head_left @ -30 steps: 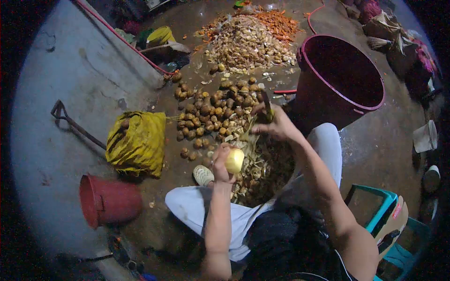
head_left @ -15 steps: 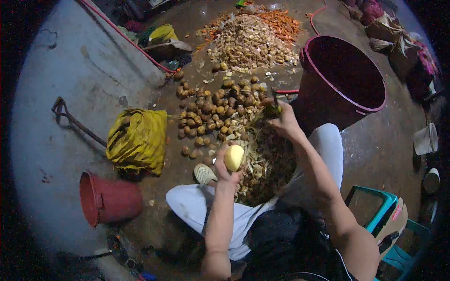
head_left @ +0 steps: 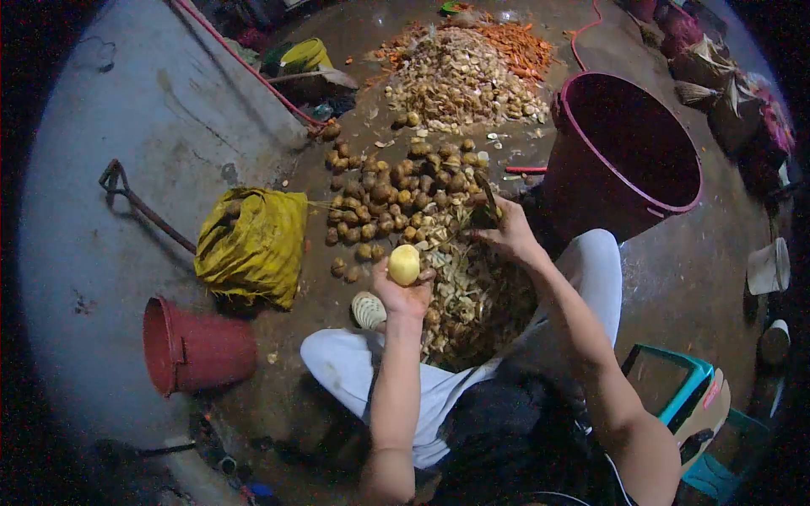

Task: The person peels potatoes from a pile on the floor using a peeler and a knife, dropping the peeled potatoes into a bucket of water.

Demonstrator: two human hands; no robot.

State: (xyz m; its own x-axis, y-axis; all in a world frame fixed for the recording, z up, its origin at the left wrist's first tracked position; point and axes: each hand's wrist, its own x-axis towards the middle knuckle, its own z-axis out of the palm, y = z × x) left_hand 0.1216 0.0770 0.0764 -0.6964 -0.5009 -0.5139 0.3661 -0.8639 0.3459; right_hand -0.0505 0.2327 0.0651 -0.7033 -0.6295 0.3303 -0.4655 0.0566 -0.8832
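My left hand (head_left: 403, 295) cradles a pale yellow peeled potato (head_left: 405, 264), palm turned up and fingers around its lower part. My right hand (head_left: 512, 234) is closed on a knife (head_left: 487, 192), whose dark, narrow blade points up and away; its handle is mostly hidden by the fingers. Beyond both hands lies a heap of brown unpeeled potatoes (head_left: 396, 187) on the wet floor. Peelings (head_left: 460, 291) cover the ground between my legs, below the right hand.
A large dark red tub (head_left: 582, 160) stands at right, near my knee. Farther off is a pile of pale peeled pieces (head_left: 456, 72) beside orange peelings (head_left: 519, 46). A yellow sack (head_left: 253, 244) and red bucket (head_left: 207, 346) are at left. A teal stool (head_left: 675, 371) stands behind right.
My left hand has lowered slightly and turned palm up, with the potato upright in it. The right hand has moved slightly down with the knife. The whole view has shifted a little.
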